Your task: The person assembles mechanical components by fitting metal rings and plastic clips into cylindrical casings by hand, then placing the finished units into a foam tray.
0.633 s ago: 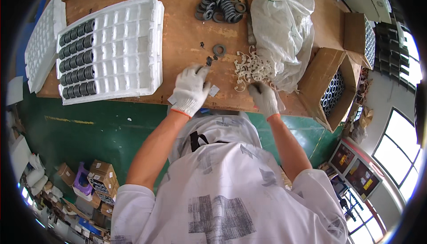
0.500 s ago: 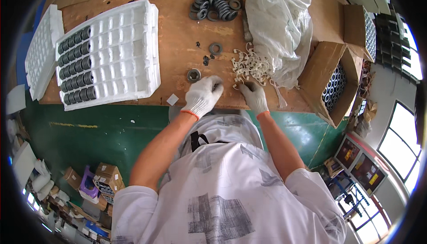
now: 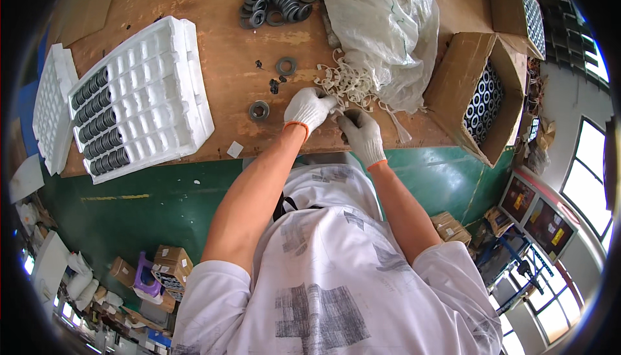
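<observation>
Both hands wear white knit gloves with orange cuffs and meet close together at the table's near edge. My left hand [image 3: 309,108] is closed, its thumb and fingertips pinched toward the right. Just beside it, my right hand [image 3: 363,136] has its fingers curled in a pinch, with dark-stained fingertips. A small white bit shows between the two hands; which one grips it I cannot make out. Right behind them lies a pile of small white curved plastic pieces [image 3: 349,83]. To the left of my left hand stands a grey metal ring part [image 3: 259,110], with a flat grey ring [image 3: 286,66] farther back.
White foam trays [image 3: 145,103] at left hold rows of dark rings [image 3: 97,117]. More grey rings [image 3: 275,2] are heaped at the back. A white woven sack [image 3: 388,32] lies behind the pile; an open cardboard box [image 3: 453,83] of ring parts stands right.
My hands have come together, the left moving right and up to the white pieces. The right hand has drawn back slightly from the pile. The whole view has shifted and turned a little.
</observation>
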### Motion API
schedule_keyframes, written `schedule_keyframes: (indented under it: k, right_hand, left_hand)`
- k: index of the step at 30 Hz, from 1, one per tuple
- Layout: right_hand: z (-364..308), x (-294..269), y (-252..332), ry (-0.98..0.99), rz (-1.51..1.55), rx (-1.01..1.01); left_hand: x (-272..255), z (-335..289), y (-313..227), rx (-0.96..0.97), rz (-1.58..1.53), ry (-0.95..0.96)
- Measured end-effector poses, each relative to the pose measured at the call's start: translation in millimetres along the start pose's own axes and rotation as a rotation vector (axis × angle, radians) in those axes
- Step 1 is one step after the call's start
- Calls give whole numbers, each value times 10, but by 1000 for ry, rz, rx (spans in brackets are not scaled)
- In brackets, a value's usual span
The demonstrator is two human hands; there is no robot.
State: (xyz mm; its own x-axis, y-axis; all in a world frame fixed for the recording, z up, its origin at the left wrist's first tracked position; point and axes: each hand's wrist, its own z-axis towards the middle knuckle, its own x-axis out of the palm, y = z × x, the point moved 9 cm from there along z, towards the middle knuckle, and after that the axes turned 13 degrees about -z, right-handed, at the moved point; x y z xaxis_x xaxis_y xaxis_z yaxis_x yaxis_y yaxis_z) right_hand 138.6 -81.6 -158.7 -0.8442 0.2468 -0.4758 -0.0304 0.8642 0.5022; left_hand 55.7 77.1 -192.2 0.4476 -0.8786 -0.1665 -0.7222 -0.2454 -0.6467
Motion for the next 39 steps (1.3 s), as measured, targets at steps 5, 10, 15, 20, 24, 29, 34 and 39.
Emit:
schedule_keyframes:
  k: [5, 10, 15, 20, 24, 29, 34, 39]
  right_hand:
    - [88, 73, -169, 15, 410, 75]
    - [133, 81, -187, -46, 473, 94]
    - [127, 57, -251, -38, 609, 159]
    - [41, 31, -159, -31, 339, -83]
    - [-164, -49, 214, -174, -151, -217]
    - [-258, 192, 601, -152, -377, -554]
    - [-127, 526, 604, 250, 157, -276]
    - [-5, 788, 1093, 287, -303, -449]
  left_hand:
    - [36, -82, 27, -62, -155, 24]
    - [248, -191, 131, -303, -646, 171]
    - [77, -218, 249, -251, -606, 85]
    - [-208, -281, 205, -163, -781, -100]
    - [-191, -570, 277, -357, -589, 157]
    - [-184, -792, 473, -285, -642, 216]
    - [-470, -993, 691, -181, -598, 108]
    - [-807, -1052, 788, -96, -517, 0]
